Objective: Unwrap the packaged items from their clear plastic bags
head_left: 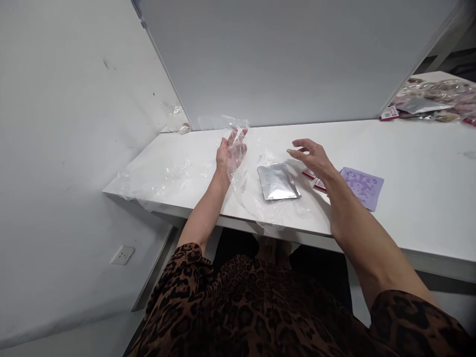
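Observation:
My left hand [231, 151] is palm up, its fingers apart, near the back of the table. Thin clear plastic film [238, 171] drapes over its palm and fingers and trails toward the table's front edge. My right hand [314, 157] hovers with curved, parted fingers and nothing visible between them. A flat silver foil pouch [278, 182] lies between my hands. Under and beside my right wrist are small red-and-white boxes [320, 185], partly covered by the arm. Just right of that forearm is a purple patterned card or packet [363, 187].
More crumpled clear film [163, 183] spreads over the table's [420, 198] left end and hangs past its front edge. A grey panel [290, 64] rises behind, a white wall [74, 124] stands left. Several plastic-wrapped packs [439, 96] lie at the far right.

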Tool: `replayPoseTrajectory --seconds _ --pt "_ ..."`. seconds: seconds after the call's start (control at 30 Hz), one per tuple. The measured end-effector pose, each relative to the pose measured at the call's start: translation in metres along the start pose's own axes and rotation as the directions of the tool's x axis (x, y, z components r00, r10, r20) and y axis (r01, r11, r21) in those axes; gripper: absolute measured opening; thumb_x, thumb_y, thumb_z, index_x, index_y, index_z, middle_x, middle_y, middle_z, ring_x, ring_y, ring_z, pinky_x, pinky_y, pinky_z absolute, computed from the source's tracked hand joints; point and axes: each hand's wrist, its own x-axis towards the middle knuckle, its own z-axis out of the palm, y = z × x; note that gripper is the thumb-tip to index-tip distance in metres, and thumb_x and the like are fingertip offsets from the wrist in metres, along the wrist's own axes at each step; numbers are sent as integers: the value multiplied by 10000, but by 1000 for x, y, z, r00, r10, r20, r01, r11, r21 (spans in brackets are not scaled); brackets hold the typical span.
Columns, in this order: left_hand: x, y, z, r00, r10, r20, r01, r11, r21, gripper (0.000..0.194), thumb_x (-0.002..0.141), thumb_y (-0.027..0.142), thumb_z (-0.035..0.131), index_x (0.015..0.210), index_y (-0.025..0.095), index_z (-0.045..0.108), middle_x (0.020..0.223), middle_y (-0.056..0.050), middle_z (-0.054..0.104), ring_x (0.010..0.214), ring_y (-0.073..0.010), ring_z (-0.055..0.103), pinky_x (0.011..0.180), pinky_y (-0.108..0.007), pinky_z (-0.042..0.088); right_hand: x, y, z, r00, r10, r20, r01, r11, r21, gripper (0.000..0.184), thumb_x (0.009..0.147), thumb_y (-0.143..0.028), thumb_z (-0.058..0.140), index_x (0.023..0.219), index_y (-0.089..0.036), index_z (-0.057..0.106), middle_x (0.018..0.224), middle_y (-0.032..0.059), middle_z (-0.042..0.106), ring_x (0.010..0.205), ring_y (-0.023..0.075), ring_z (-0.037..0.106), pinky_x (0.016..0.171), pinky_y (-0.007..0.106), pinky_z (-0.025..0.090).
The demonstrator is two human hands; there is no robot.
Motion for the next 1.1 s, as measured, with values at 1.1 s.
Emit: replayPoseTrajectory --seconds 1.1 --pt "-30 46 9 993 99 -64 -86 980 181 474 1136 444 325 1347 249 701 1511 -90 651 1081 -193 754 925 -337 650 -75 -45 71 938 115 328 197 600 -775 663 936 -321 512 1543 -68 425 1704 324 242 1595 497 214 1190 731 289"
